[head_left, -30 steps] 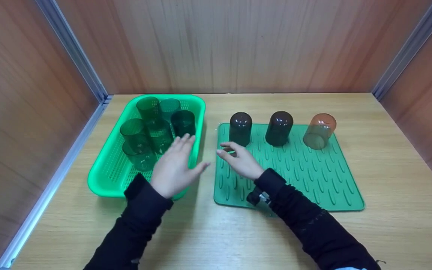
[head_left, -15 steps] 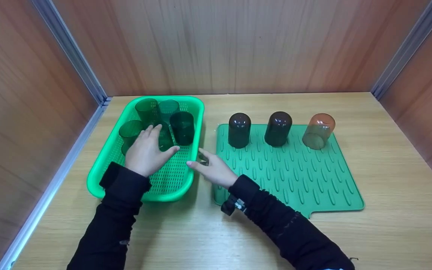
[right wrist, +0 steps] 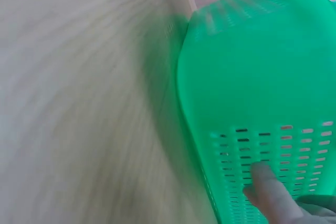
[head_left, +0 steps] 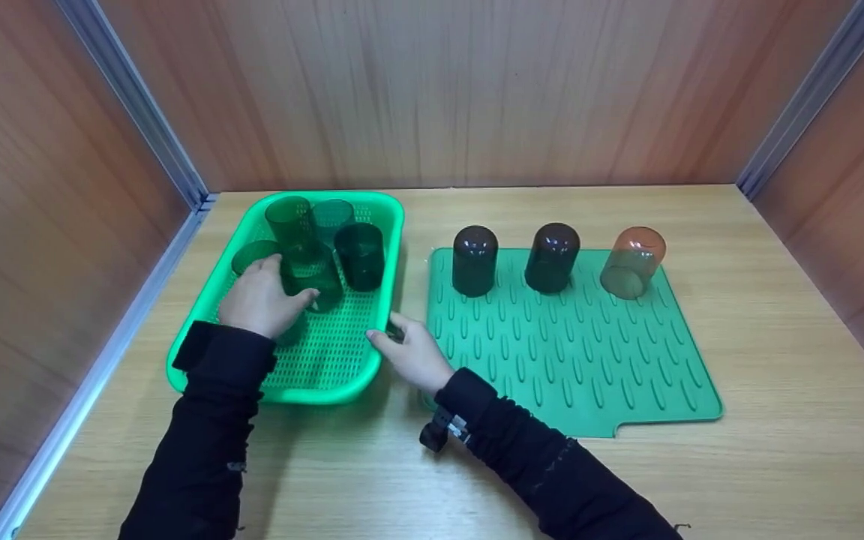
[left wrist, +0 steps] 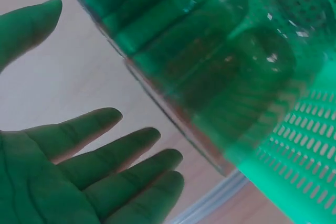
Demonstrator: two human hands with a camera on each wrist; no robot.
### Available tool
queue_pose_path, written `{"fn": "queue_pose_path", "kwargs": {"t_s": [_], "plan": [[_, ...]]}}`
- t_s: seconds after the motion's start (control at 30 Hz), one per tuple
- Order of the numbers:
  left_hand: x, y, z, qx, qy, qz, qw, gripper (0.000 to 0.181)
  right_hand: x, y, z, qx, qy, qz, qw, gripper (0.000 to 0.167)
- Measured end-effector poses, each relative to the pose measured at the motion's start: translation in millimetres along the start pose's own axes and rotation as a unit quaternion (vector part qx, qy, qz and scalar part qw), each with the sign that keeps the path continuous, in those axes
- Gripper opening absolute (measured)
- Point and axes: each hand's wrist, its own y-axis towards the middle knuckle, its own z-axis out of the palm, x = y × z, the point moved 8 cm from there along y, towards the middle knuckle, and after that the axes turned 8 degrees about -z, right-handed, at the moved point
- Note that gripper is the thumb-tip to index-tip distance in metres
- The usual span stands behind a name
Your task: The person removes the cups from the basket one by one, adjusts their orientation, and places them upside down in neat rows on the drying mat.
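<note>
My left hand (head_left: 256,301) is inside the green plastic basket (head_left: 342,394), beside the tinted cups at its left. In the left wrist view, its fingers and thumb are spread before a see-through cup (left wrist: 178,61), with a gap between. The hand partly hides a cup (head_left: 250,253) in the head view. More tinted cups, such as a darker one (head_left: 361,256), lean together in the basket. At the basket's right rim, my right hand (head_left: 418,358) holds the edge, thumb over the rim. One finger touches the perforated outer wall in the right wrist view.
To the right lies a green ridged mat (head_left: 574,360). Along its far edge stand two dark upside-down cups (head_left: 475,262) and an upside-down orange cup (head_left: 633,262). Wood-grain walls (head_left: 432,90) enclose the table at the back and sides.
My left hand has moved left and deeper into the basket, towards the left cups. My right hand has moved left from above the mat to the basket's right rim.
</note>
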Motion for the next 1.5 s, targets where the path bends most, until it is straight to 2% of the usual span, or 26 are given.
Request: {"fn": "queue_pose_path", "kwargs": {"t_s": [0.13, 0.27, 0.33, 0.4, 0.5, 0.6, 0.83, 1.0, 1.07, 1.17, 1.33, 1.5], "plan": [[6.1, 4.1, -1.6, -0.021, 0.009, -0.010, 0.9997, 0.070, 1, -1.6, 1, -0.008, 0.001, -0.001, 1.0000, 0.037], [8.7, 6.8, -2.8, -0.037, 0.018, 0.000, 0.9991, 0.050, 3, -1.8, 1, -0.008, -0.009, -0.005, 0.9999, 0.035], [10.1, 8.3, -0.1, -0.025, 0.018, 0.002, 0.9995, 0.035, 4, -2.1, 1, -0.007, -0.012, -0.005, 0.9999, 0.034], [11.2, 9.7, 4.1, -0.003, 0.018, 0.005, 0.9998, 0.028, 3, -2.3, 1, -0.007, -0.005, -0.001, 1.0000, 0.035], [13.4, 10.5, 11.4, 0.041, 0.016, -0.001, 0.9990, 0.035, 2, -2.7, 1, -0.006, -0.003, 0.002, 1.0000, 0.036], [14.9, 10.0, 14.4, 0.060, 0.020, -0.003, 0.9980, 0.035, 3, -2.9, 1, -0.006, -0.008, 0.003, 0.9999, 0.038], [13.8, 7.2, 12.1, 0.057, 0.021, -0.004, 0.9981, 0.027, 1, -1.9, 1, -0.008, -0.014, 0.005, 0.9999, 0.039], [9.4, -1.0, 10.8, 0.059, 0.014, 0.008, 0.9981, 0.024, 6, -4.6, 1, 0.000, -0.001, 0.004, 1.0000, 0.039], [4.8, -7.1, 7.9, 0.046, 0.010, 0.019, 0.9987, 0.023, 8, -5.2, 2, 0.004, 0.004, 0.004, 1.0000, 0.039], [-5.6, -17.0, -0.6, 0.001, -0.004, 0.045, 0.9990, 0.022, 7, -5.6, 3, 0.007, -0.002, 0.009, 0.9999, 0.041], [-27.7, -31.3, -20.1, -0.074, -0.031, 0.094, 0.9924, 0.021, 0, -4.7, 2, 0.004, -0.012, 0.006, 0.9999, 0.044], [-47.3, -43.9, -33.4, -0.105, -0.059, 0.125, 0.9848, 0.022, 1, -4.0, 0, 0.004, 0.009, 0.003, 0.9999, 0.045]]}}
